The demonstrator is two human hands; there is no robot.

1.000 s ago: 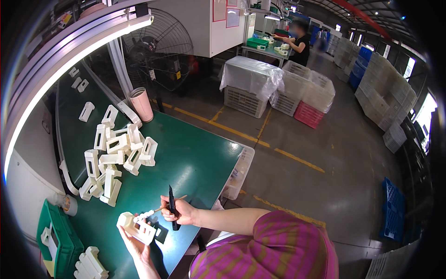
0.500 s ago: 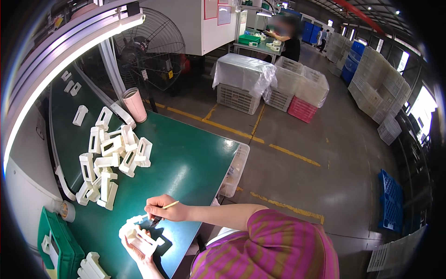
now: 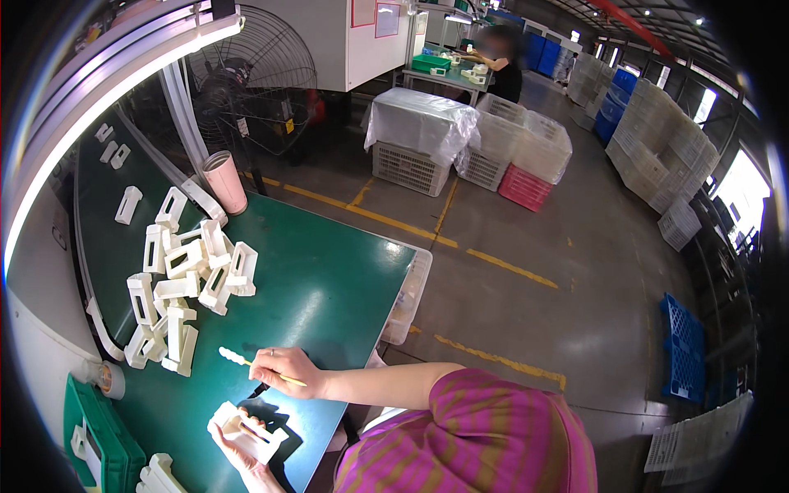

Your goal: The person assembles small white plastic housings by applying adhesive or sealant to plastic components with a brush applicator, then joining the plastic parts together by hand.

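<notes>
My left hand [image 3: 237, 451] is closed around a white plastic housing [image 3: 251, 433] with a long rectangular opening, low over the green table [image 3: 316, 287]. Just above it, my right hand [image 3: 283, 371] grips a thin yellow stick with a white, lumpy tip [image 3: 233, 356]. That tip points left and stays apart from the housing. A dark, slim thing [image 3: 259, 390] shows under my right fingers; its kind is unclear. Farther left lies a loose pile of similar white housings [image 3: 187, 259].
A pink tumbler [image 3: 224, 184] stands at the table's back edge. Near the lower left are a green bin [image 3: 99, 435], a tape roll [image 3: 111, 380] and more white parts [image 3: 160, 475]. A clear tray [image 3: 408, 297] adjoins the right edge. One person [image 3: 503, 70] works at a far table.
My right hand has drawn the stick's white tip up and away from the housing. My left hand still holds the housing in nearly the same place. The whole view has shifted slightly.
</notes>
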